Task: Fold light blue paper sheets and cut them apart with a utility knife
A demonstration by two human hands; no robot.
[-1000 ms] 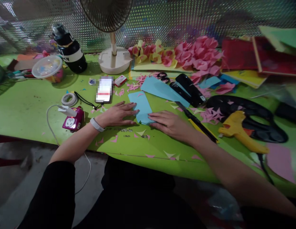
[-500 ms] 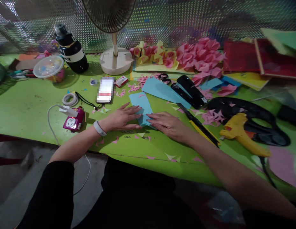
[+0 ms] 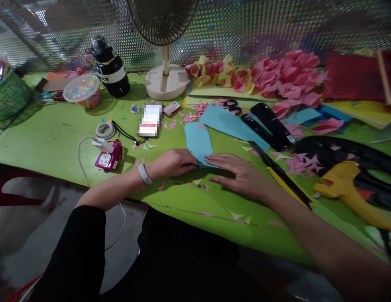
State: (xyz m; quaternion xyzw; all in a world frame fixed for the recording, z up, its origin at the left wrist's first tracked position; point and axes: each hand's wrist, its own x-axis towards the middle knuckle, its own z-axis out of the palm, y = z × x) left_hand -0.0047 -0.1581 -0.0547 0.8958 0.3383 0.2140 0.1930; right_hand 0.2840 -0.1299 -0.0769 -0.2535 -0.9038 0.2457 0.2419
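Observation:
A small sheet of light blue paper [image 3: 199,140] lies flat on the green table in front of me, its near edge between my hands. My left hand [image 3: 176,162] is closed at the sheet's lower left corner, fingers bent and pressed together on the edge. Resting on the lower right corner are the outstretched fingers of my right hand [image 3: 237,171], thumb held apart. Beyond it sits a larger blue paper piece [image 3: 226,121], partly under a black stapler [image 3: 272,123]. A black and yellow cutter knife [image 3: 282,176] lies right of my right hand.
A yellow glue gun [image 3: 340,180] lies at right by a black ring-shaped object [image 3: 311,147]. Pink paper flowers [image 3: 286,75] pile up behind. A fan [image 3: 165,82], bottle [image 3: 111,73], phone [image 3: 150,120], tape roll [image 3: 105,130] and purple power adapter [image 3: 108,157] stand left. Paper scraps are scattered around.
My left hand has gone from lying spread on the blue sheet to bent fingers at its near edge. My right thumb has spread away. The view has shifted left.

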